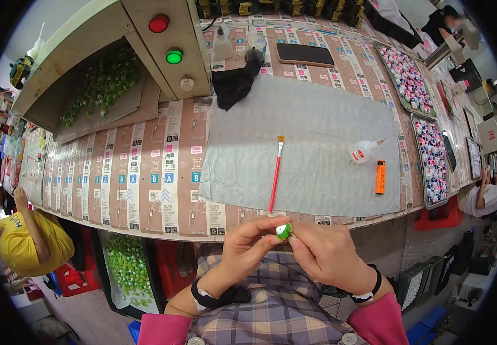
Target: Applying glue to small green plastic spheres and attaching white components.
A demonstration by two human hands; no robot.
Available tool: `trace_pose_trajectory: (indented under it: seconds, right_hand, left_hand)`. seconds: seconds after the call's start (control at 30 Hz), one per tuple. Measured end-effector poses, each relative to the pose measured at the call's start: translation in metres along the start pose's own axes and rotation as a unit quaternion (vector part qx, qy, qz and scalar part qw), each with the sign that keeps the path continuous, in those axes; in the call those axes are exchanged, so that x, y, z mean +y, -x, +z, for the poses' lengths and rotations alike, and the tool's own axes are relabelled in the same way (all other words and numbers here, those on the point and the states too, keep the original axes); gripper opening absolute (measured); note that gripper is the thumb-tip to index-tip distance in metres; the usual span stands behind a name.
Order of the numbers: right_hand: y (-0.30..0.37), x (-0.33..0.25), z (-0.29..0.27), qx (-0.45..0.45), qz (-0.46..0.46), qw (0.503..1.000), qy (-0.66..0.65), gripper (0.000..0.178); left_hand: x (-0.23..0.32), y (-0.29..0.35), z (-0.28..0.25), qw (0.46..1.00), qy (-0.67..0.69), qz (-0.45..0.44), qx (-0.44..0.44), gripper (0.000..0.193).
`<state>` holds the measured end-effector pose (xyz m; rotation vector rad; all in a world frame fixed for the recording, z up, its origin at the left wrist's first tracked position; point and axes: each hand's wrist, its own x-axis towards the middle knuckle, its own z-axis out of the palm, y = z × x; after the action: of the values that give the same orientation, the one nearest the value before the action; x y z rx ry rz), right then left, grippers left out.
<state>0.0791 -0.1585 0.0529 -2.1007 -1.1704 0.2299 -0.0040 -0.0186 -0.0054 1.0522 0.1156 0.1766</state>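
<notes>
Just past the table's near edge, my left hand (247,246) pinches a small green and white piece (283,231) between thumb and fingertips. The piece is rounded and too small to name more closely. My right hand (330,256) is closed right beside it, thumb and finger pressed together at the piece's right side. A thin bit shows at those fingertips, but I cannot make out what it is. Beyond my hands, a red-handled paintbrush (275,178) lies on a grey sheet (317,109). To its right are a white squeeze bottle (363,152) and an orange tube (380,177).
A machine (173,29) with red and green buttons stands at the left, small green pieces (104,80) inside. More green pieces (127,270) fill a bin below. A phone (305,55) and black cloth (234,83) lie farther back. Trays (429,161) of colourful pieces line the right.
</notes>
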Motion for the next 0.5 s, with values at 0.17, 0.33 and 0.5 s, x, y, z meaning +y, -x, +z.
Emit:
trace_pose_trajectory:
  seconds: [0.17,0.33,0.5]
  right_hand:
    - [-0.0005,-0.0012,-0.0009,-0.001,0.001,1.000,0.005,0.017]
    - [-0.0007,-0.0017,-0.0004,0.004,0.000,1.000,0.012,0.017]
    - [-0.0009,0.0001,0.0000,0.003,-0.005,1.000,0.015,0.017]
  left_hand:
    - [-0.0024,-0.0001,-0.0039,0.998,0.001,0.032,-0.045,0.029]
    - [-0.0028,-0.0004,-0.0042,0.998,-0.001,0.032,-0.048,0.029]
    - [-0.0037,0.0003,-0.0038,0.998,0.005,0.034,-0.044,0.029]
